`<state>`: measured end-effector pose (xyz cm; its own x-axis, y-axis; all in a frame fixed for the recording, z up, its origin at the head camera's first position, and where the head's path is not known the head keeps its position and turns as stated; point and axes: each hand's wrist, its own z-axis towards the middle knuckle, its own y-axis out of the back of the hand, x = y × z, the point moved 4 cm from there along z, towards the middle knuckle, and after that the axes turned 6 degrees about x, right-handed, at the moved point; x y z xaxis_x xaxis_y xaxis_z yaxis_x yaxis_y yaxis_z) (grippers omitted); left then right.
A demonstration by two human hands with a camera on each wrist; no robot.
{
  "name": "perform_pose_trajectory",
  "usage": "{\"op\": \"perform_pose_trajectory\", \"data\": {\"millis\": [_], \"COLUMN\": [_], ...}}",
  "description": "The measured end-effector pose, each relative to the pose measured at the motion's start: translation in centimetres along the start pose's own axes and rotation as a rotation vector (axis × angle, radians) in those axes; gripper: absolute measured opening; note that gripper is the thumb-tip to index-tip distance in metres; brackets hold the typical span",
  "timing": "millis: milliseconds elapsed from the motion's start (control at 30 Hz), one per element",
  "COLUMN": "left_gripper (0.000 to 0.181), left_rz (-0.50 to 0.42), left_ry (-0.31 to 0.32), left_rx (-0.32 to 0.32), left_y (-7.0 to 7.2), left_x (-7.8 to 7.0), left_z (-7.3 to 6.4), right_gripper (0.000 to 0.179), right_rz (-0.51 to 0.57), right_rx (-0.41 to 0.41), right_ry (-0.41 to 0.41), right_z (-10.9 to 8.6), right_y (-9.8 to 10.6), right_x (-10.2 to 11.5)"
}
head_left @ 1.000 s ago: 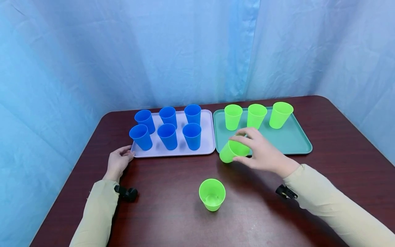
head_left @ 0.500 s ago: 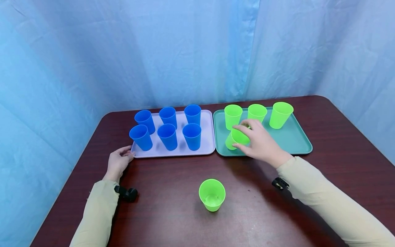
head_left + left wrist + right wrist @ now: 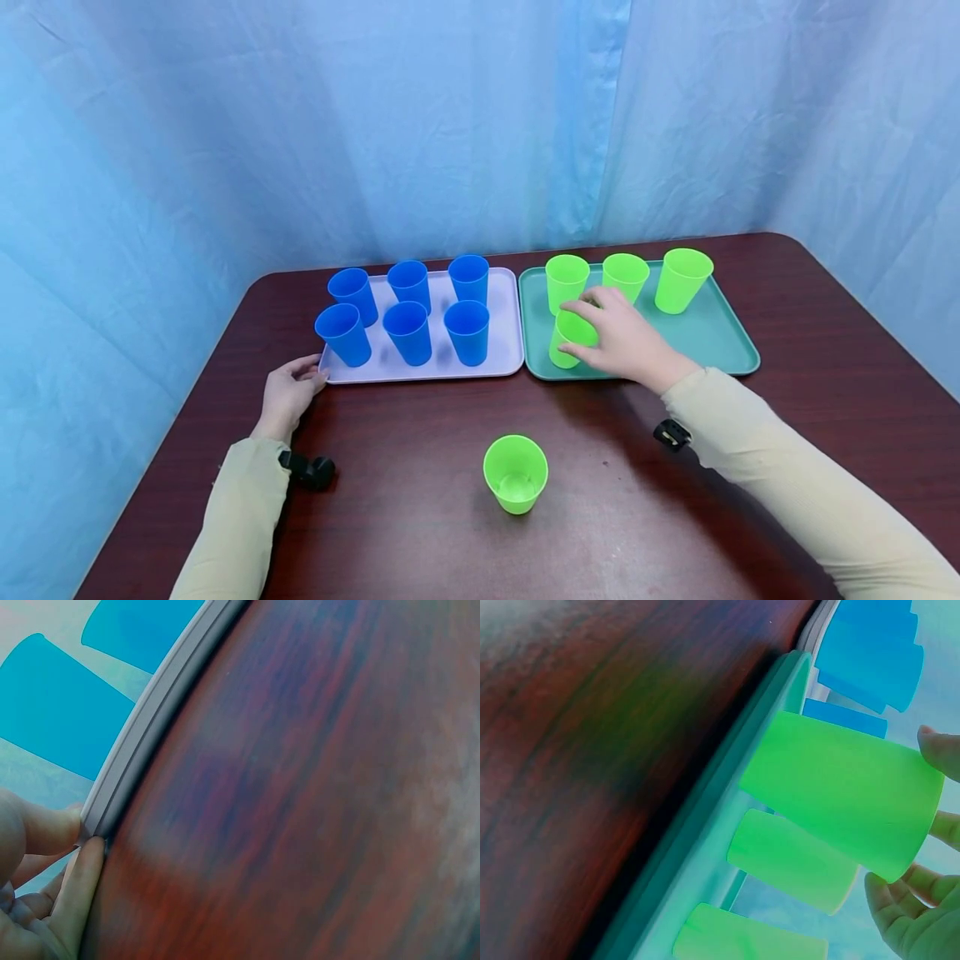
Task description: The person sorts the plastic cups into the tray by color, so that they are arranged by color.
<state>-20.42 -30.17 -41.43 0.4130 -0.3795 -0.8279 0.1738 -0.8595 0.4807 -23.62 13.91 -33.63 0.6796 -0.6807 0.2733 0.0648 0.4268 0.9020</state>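
My right hand (image 3: 618, 337) holds a light green plastic cup (image 3: 570, 340) near its rim, thumb on one side and fingers on the other. This cup (image 3: 847, 791) stands upright at the front left of the green tray (image 3: 697, 346), and the hand hides part of it. Behind it, three more green cups (image 3: 681, 282) form a row. At the left, my left hand (image 3: 288, 396) pinches the front corner of the lilac tray (image 3: 506, 333) between thumb (image 3: 56, 827) and finger. Several blue cups (image 3: 407, 333) stand upright on that tray in two rows.
One more green cup (image 3: 516, 473) stands on the dark wood table (image 3: 420, 533), in front of the trays. The two trays lie side by side, edges close together. A light blue curtain (image 3: 450, 125) hangs behind the table and along its sides.
My right hand has carried the tilted green cup from over the green tray's front edge back onto the tray, where it now stands upright. The left hand has stayed at the lilac tray's corner.
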Motion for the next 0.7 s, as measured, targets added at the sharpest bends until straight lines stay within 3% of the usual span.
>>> {"op": "perform_pose_trajectory", "data": {"millis": [200,467,700], "left_gripper": [0.043,0.043,0.043], "left_rz": [-0.012,-0.013,-0.013], "left_ry": [0.003,-0.005,-0.006], "left_rx": [-0.007,-0.002,-0.003], "left_y": [0.0,0.0,0.0], "left_x": [0.1,0.2,0.2], "left_z": [0.1,0.2,0.1], "right_gripper": [0.049,0.051,0.053], "right_rz": [-0.002,-0.028,-0.03], "right_rx": [0.045,0.148,0.159], "right_ry": [-0.021,-0.118,-0.132], "right_z": [0.4,1.1,1.2], "right_y": [0.0,-0.1,-0.2], "right_x": [0.2,0.0,0.0]}}
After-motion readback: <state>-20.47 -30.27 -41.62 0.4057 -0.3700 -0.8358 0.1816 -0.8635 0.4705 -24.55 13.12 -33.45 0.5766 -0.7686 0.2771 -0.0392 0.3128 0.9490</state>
